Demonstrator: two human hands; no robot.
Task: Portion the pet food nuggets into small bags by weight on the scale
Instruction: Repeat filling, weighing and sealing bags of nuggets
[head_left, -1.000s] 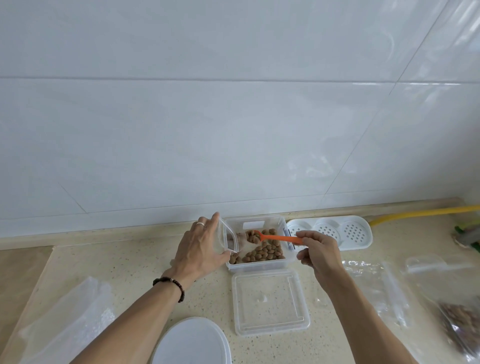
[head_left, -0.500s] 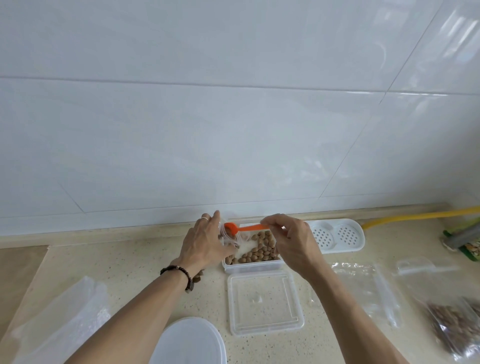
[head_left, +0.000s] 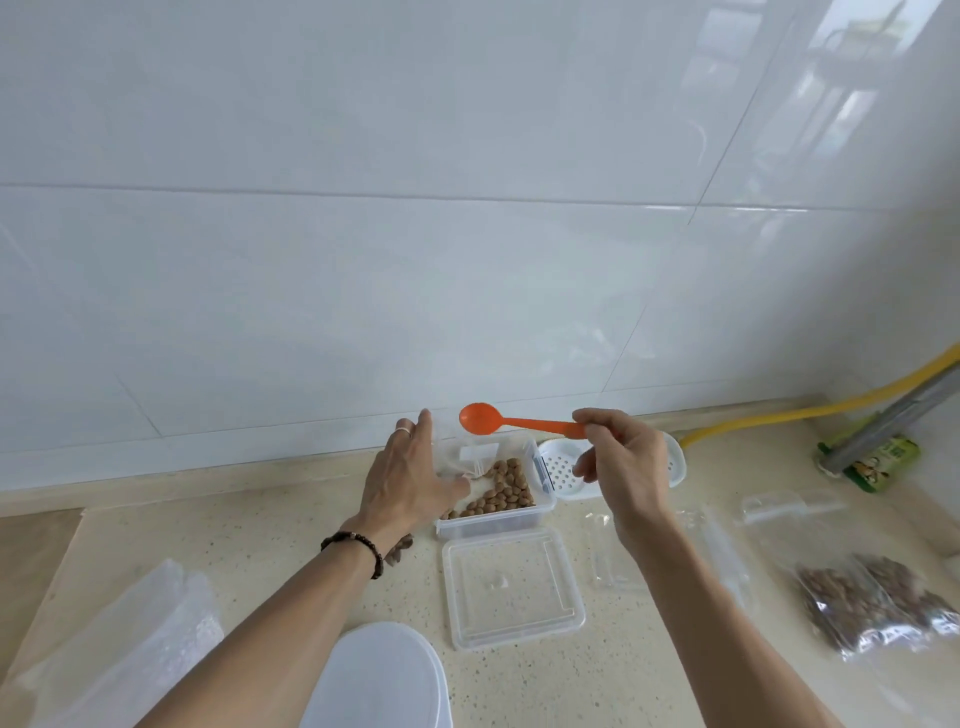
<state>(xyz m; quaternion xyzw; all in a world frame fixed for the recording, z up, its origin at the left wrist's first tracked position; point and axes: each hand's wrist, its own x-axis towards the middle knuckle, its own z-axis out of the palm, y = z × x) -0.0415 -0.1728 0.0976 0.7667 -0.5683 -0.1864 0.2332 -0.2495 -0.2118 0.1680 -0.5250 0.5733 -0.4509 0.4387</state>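
Where the one head view looks down, the counter (head_left: 260, 540) fills the lower frame under a white tiled wall.

Right hand: the right hand (head_left: 623, 467), right of centre, pinches the handle of the spoon (head_left: 480, 419) between thumb and curled fingers.
Spoon: orange, raised above the tub, near level, bowl pointing left; no nuggets seen in the bowl.
Left hand: the left hand (head_left: 408, 480), at centre, holds a small clear bag (head_left: 467, 457) at the tub's left edge; index finger straight and pointing up, thumb against the bag.
Bag contents: cannot tell.
Tub: the clear tub (head_left: 498, 522), at centre, holds the nuggets (head_left: 501, 491), heaped in its right and front part.
Lid: a clear square lid (head_left: 511, 590) lies flat just in front of the tub.
Tray: a white perforated tray (head_left: 563, 470) sits just right of the tub, partly behind the right hand.
Filled bags: clear bags of nuggets (head_left: 872, 603) lie at lower right.
Empty bags: flat clear bags (head_left: 727, 551) lie between the lid and the filled ones.
Scale: a white rounded surface (head_left: 379, 680) at the bottom edge; cannot tell whether it is the scale.
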